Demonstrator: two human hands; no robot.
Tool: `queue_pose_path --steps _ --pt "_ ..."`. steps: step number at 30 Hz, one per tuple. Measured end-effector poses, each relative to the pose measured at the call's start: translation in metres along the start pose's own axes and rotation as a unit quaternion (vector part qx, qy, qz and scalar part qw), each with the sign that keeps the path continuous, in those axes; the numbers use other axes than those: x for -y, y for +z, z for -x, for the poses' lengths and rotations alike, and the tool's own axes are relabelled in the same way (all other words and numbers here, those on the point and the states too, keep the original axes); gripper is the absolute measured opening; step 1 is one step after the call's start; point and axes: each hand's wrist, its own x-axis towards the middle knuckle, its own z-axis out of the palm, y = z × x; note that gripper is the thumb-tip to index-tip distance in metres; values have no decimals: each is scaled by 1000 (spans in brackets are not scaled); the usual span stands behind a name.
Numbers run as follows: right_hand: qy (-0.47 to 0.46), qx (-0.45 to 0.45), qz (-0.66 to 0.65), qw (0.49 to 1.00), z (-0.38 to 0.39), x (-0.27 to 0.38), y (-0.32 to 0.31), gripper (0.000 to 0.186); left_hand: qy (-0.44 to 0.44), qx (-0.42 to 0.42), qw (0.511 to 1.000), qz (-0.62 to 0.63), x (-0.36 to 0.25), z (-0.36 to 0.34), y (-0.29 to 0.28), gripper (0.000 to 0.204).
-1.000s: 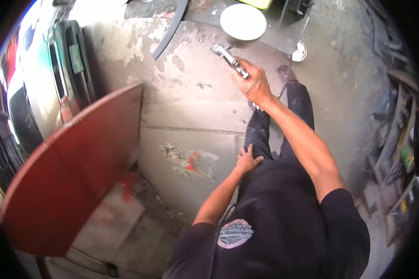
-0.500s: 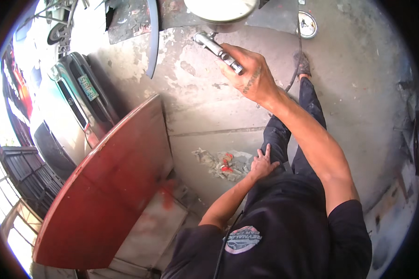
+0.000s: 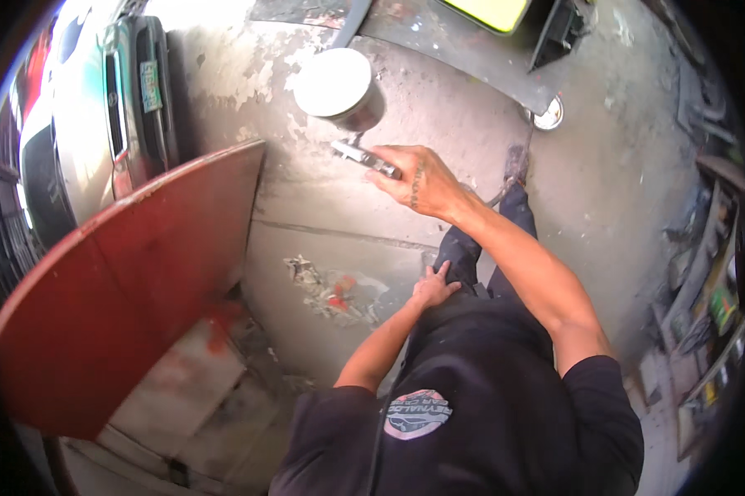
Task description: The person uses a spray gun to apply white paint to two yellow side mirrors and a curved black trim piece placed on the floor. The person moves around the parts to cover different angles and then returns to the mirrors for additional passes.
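Observation:
My right hand (image 3: pixel 418 183) grips a silver spray gun (image 3: pixel 352 152) with a pale-topped cup (image 3: pixel 334 81) beside its front end, above the floor. A dark hose runs down from behind that hand toward my foot. My left hand (image 3: pixel 433 286) rests on my dark-trousered thigh with its fingers apart and nothing in it. Left of me stands a curved red panel (image 3: pixel 124 289) with a chipped edge and a smooth painted face.
A car front (image 3: pixel 108 116) stands at the upper left. A dark sheet (image 3: pixel 463 58) with a yellow object (image 3: pixel 484 8) lies ahead, near a small round metal item (image 3: pixel 549 113). Assorted parts (image 3: pixel 707 347) line the right edge. Paper scraps (image 3: pixel 323 289) lie on the floor.
My right hand has moved left and down in the picture with the spray gun and cup, especially since half a second ago. My left hand stays on my thigh.

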Motion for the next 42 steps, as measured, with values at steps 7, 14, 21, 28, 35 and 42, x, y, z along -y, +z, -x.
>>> queue_pose_path --steps 7,14,21,28,35,42 --pt "81 -179 85 977 -3 33 -30 29 112 -255 886 370 63 -19 44 61" --pt "89 -75 123 986 -22 48 46 27 138 -264 902 313 102 -35 20 48" --pt "23 36 204 978 -55 60 93 41 117 -237 848 459 229 -46 -27 45" --pt "101 -146 273 946 -82 66 29 35 84 -217 845 482 290 -72 -17 44" --pt "173 -194 250 933 -91 97 21 35 164 -188 845 474 285 -78 -19 42" --pt "127 -13 214 968 -89 80 84 33 108 -159 846 498 273 -49 -76 43"
